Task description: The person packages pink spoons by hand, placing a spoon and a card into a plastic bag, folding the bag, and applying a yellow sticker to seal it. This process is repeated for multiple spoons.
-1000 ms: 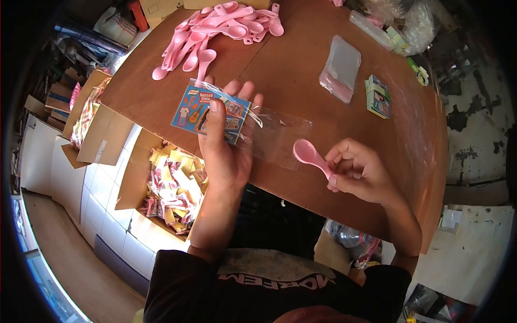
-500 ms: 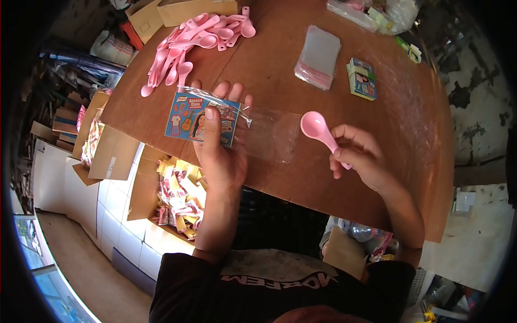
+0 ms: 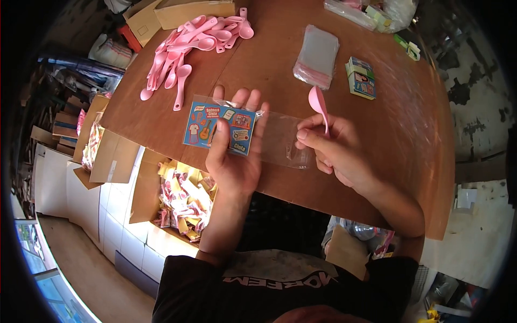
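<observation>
My left hand point(image 3: 235, 167) is palm up, its thumb pressing a blue printed card point(image 3: 242, 141) against the fingers. Clear plastic of a bag point(image 3: 281, 141) overlaps the card and stretches out to the right. In my right hand point(image 3: 343, 156) is a pink plastic spoon point(image 3: 316, 101), pinched by its handle with the bowl pointing up and away from me. The thumb and index finger of that hand are right at the bag's right edge, so the bag spans between both hands above the table.
On the brown table point(image 3: 258, 59) lies a heap of pink spoons point(image 3: 202, 44) at the far left. A stack of clear bags point(image 3: 318, 54) and a stack of cards point(image 3: 361, 81) lie right of centre. A cardboard box point(image 3: 141, 199) of packets stands below the left edge.
My right hand has moved left to the bag's edge, turning the spoon more upright. My left hand has shifted slightly right with the card and bag.
</observation>
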Available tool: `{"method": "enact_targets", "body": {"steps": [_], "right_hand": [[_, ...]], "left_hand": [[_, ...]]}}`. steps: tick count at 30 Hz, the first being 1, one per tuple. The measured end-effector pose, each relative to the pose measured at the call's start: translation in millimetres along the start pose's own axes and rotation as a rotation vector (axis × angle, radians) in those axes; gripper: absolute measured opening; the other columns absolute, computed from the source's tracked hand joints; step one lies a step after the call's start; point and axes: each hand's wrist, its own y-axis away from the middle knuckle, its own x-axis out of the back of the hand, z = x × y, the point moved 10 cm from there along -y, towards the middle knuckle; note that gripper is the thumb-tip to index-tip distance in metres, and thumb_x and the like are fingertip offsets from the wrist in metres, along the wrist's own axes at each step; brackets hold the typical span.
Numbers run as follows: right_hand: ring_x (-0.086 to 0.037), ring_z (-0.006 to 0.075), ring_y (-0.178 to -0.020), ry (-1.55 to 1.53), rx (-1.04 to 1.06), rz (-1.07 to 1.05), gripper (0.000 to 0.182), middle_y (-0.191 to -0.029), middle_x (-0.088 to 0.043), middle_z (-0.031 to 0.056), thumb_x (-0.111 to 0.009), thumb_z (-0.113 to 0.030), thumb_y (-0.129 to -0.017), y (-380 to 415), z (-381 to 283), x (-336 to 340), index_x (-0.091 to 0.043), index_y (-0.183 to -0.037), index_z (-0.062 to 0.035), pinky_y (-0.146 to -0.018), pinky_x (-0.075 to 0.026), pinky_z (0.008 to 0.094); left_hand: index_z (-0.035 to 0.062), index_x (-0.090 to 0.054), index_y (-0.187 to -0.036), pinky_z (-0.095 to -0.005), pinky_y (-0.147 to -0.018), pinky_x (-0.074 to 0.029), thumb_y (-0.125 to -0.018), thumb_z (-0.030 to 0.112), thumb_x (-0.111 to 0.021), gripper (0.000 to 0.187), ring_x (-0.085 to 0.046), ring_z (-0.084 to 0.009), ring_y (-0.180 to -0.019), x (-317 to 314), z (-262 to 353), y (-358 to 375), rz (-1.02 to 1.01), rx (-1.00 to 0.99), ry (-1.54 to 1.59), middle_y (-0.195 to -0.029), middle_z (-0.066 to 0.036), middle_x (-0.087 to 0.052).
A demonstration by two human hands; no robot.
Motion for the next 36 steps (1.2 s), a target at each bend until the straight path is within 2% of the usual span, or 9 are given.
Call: {"method": "enact_targets", "body": {"steps": [5, 14, 16, 19, 22, 25, 30, 34, 36], "right_hand": [[-0.042, 0.0025, -0.044, 0.170, 0.022, 0.057, 0.038, -0.073, -0.061, 0.0053, -0.068, -0.016, -0.086, -0.3, -2.1, -0.9, -0.050, -0.115, 0.0016, -0.038, -0.031, 0.0196], [-0.047, 0.0044, -0.050, 0.226, 0.175, 0.074, 0.024, -0.080, -0.059, 0.0069, -0.060, -0.014, -0.090, -6.0, -19.3, 11.0, -0.048, -0.107, -0.0008, -0.045, -0.041, 0.0211], [-0.052, 0.0072, -0.057, 0.197, 0.126, 0.065, 0.017, -0.079, -0.054, 0.0045, -0.050, -0.009, -0.090, -12.6, -15.1, 25.7, -0.051, -0.104, 0.0001, -0.052, -0.047, 0.0242], [-0.049, 0.0070, -0.054, 0.282, 0.111, 0.026, 0.020, -0.082, -0.054, 0.0036, -0.052, -0.008, -0.088, -18.4, -15.1, 35.3, -0.054, -0.107, -0.0005, -0.051, -0.043, 0.0231], [-0.047, 0.0069, -0.052, 0.417, -0.024, -0.266, 0.020, -0.078, -0.052, 0.0025, -0.052, -0.006, -0.087, -14.1, -3.8, 11.5, -0.056, -0.105, 0.0005, -0.049, -0.040, 0.0217], [-0.040, 0.0039, -0.048, 0.015, -0.163, -0.238, 0.017, -0.070, -0.048, 0.0001, -0.055, -0.007, -0.085, -12.7, 10.2, 2.4, -0.058, -0.101, 0.0005, -0.044, -0.033, 0.0218], [-0.034, 0.0034, -0.044, -0.229, -0.279, -0.353, 0.018, -0.057, -0.040, -0.0028, -0.055, -0.008, -0.085, -4.6, 29.5, -16.3, -0.059, -0.102, -0.0022, -0.042, -0.024, 0.0216], [-0.032, 0.0032, -0.043, -0.220, -0.190, -0.286, 0.019, -0.077, -0.050, -0.0005, -0.055, -0.007, -0.085, -2.9, 24.6, -17.8, -0.059, -0.103, -0.0040, -0.040, -0.025, 0.0210], [-0.032, 0.0022, -0.044, -0.024, -0.015, -0.017, 0.023, -0.088, -0.051, 0.0015, -0.055, -0.012, -0.088, -7.9, 9.8, 3.1, -0.055, -0.110, -0.0051, -0.040, -0.026, 0.0198]], "left_hand": [[0.0052, -0.032, -0.139, -0.0471, -0.105, -0.037, -0.095, 0.025, -0.053, 0.053, -0.052, -0.0290, -0.111, 18.3, 8.3, 1.7, 0.150, -0.091, -0.169, -0.105, -0.010, -0.053], [0.0008, -0.031, -0.136, -0.0460, -0.098, -0.044, -0.094, 0.033, -0.056, 0.059, -0.059, -0.0280, -0.099, 33.5, 27.6, -1.9, 0.274, -0.175, -0.182, -0.094, -0.011, -0.057], [0.0014, -0.031, -0.136, -0.0457, -0.098, -0.044, -0.094, 0.034, -0.056, 0.059, -0.059, -0.0281, -0.100, 36.2, 33.7, -4.9, 0.273, -0.187, -0.158, -0.095, -0.011, -0.057], [0.0041, -0.032, -0.137, -0.0449, -0.098, -0.044, -0.094, 0.038, -0.056, 0.061, -0.058, -0.0284, -0.102, 38.8, 40.6, -8.1, 0.271, -0.207, -0.105, -0.099, -0.012, -0.056], [0.0045, -0.032, -0.137, -0.0453, -0.100, -0.042, -0.094, 0.038, -0.055, 0.059, -0.057, -0.0289, -0.104, 39.0, 44.0, -7.7, 0.282, -0.227, -0.134, -0.102, -0.013, -0.056], [0.0046, -0.030, -0.138, -0.0458, -0.102, -0.040, -0.096, 0.038, -0.052, 0.058, -0.056, -0.0292, -0.106, 32.9, 33.6, -7.0, 0.210, -0.196, -0.083, -0.104, -0.014, -0.055], [0.0045, -0.026, -0.139, -0.0463, -0.104, -0.038, -0.097, 0.036, -0.049, 0.057, -0.055, -0.0301, -0.110, 24.7, 15.9, -0.5, 0.198, -0.142, -0.063, -0.108, -0.015, -0.056], [0.0042, -0.025, -0.140, -0.0459, -0.105, -0.038, -0.097, 0.035, -0.049, 0.058, -0.054, -0.0305, -0.112, 24.5, 17.6, 0.2, 0.221, -0.175, -0.112, -0.109, -0.015, -0.057], [0.0041, -0.025, -0.140, -0.0458, -0.105, -0.037, -0.097, 0.035, -0.049, 0.059, -0.054, -0.0305, -0.112, 23.0, 18.0, -0.6, 0.214, -0.177, -0.119, -0.109, -0.015, -0.057]]}}
